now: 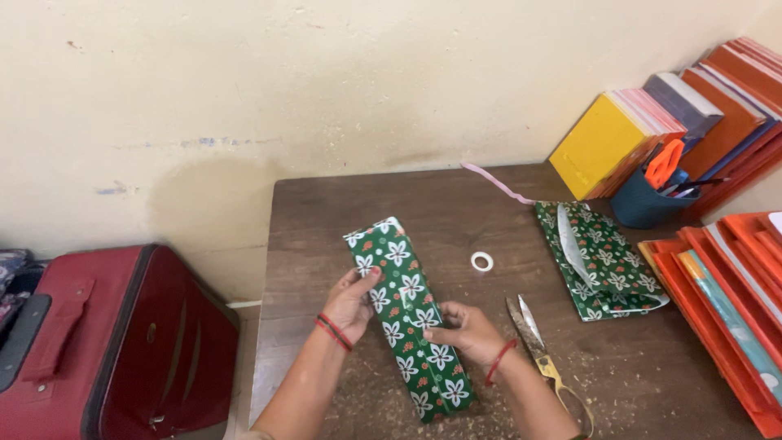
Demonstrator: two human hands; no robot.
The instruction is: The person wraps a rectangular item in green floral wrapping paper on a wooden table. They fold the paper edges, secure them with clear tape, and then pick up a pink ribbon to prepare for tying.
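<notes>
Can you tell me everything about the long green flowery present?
The long, flat box wrapped in glossy green paper with white flowers and small red dots lies slantwise on the brown wooden table. Its far end looks folded shut. The left hand grips its left edge; the right hand presses its right edge.

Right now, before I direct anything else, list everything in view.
Long box wrapped in green floral paper: 1, table centre, held.
Folded green floral wrapping paper: 1, right of box.
White tape roll: 1, between them.
Metal scissors with brass handles: 1, beside right hand.
Pink ribbon strip: 1, table's back edge.
Dark blue pen cup: 1, back right.
Coloured books: several, against wall.
Orange folders: stack, right edge.
Red suitcase: 1, floor left.
Brown wooden table: 1.
Left hand, right hand: on box.
</notes>
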